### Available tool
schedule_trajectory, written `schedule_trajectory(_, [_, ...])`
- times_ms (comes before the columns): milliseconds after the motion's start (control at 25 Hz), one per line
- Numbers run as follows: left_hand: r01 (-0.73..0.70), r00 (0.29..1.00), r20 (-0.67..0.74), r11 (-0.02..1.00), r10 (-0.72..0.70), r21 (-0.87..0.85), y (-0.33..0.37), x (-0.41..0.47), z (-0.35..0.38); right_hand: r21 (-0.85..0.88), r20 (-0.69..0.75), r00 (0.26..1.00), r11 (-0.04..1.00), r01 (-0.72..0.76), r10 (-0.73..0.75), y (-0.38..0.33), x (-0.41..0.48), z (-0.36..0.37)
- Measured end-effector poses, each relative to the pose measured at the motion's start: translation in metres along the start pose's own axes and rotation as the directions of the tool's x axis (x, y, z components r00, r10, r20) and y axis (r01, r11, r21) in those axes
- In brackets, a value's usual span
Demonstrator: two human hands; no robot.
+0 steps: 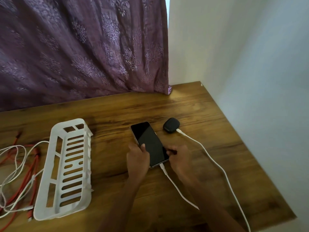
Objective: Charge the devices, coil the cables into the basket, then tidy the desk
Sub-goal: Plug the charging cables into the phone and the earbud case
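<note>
- White charging cable [177, 186], thin, round and rubbery, plugged into the near short edge of the phone [148, 139] and trailing back between the two forearms.
- Thicker white second cable [222, 171], curving along the right side of the counter [200, 111], its plug seated in the earbud case [171, 125].
- Left grip [138, 158] clasping the phone's left long edge, thumb laid on the glass.
- Right grip [179, 158] curled against the phone's lower right edge, pinching it.
- One phone: flat, glossy black slab with rounded corners and a metallic rim, screen up and dark, lying at an angle mid-counter.
- One basket [66, 123]: long white plastic, rounded ends, slotted floor, cut-out walls, lying left of the phone and well apart from it.
- Loose cables [34, 166] left of the basket, red ones and thin white ones sprawled on the wood, too tangled to count.
- One earbud case: matte black, pebble-shaped, lid closed, near the phone's far corner, not touching it.
- Brown wood-grain counter, smooth-faced.
- Purple curtain [83, 47], floral-embossed fabric, hem resting on the far counter edge.
- Plain pale wall [250, 47] on the right.
</note>
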State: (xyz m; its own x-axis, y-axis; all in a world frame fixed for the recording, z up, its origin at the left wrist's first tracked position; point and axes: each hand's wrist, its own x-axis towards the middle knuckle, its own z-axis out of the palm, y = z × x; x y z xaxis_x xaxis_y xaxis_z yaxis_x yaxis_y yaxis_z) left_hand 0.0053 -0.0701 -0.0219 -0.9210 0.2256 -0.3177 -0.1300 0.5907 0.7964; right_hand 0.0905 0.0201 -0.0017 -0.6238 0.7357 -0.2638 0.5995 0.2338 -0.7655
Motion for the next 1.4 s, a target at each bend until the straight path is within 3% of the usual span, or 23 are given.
schedule_trajectory(320, [-0.191, 0.982, 0.09, 0.867, 0.168, 0.46, 0.002, -0.001, -0.011, -0.066, 0.012, 0.995, 0.993, 0.097, -0.096, 0.003, -0.002, 0.003])
schedule_trajectory(680, [-0.301, 0.949, 0.121, 0.724, 0.291, 0.621, -0.007, -0.012, -0.016, 0.007, -0.094, 0.989, 0.993, 0.119, -0.118, 0.003, -0.008, 0.011])
schedule_trajectory(840, [-0.429, 0.871, 0.174, 0.538, 0.459, 0.726, -0.014, -0.054, -0.028, 0.012, -0.223, 0.971, 0.996, 0.086, -0.081, 0.008, -0.044, 0.006])
schedule_trajectory(920, [-0.555, 0.779, 0.225, 0.475, 0.586, 0.683, -0.027, -0.079, -0.032, 0.02, -0.314, 0.941, 0.99, 0.141, -0.128, 0.016, -0.073, 0.004])
schedule_trajectory(1040, [-0.723, 0.58, 0.286, 0.32, 0.763, 0.612, -0.047, -0.109, -0.028, 0.044, -0.434, 0.886, 0.979, 0.201, -0.163, 0.036, -0.121, 0.003])
schedule_trajectory(1200, [-0.887, 0.383, 0.458, 0.18, 0.802, 0.426, -0.065, -0.152, -0.013, 0.028, -0.627, 0.768, 0.981, 0.19, -0.13, 0.084, -0.188, -0.001])
schedule_trajectory(1400, [-0.953, 0.036, 0.61, -0.156, 0.792, 0.258, -0.077, -0.181, 0.016, -0.071, -0.781, 0.625, 0.992, -0.102, 0.008, 0.17, -0.253, -0.002])
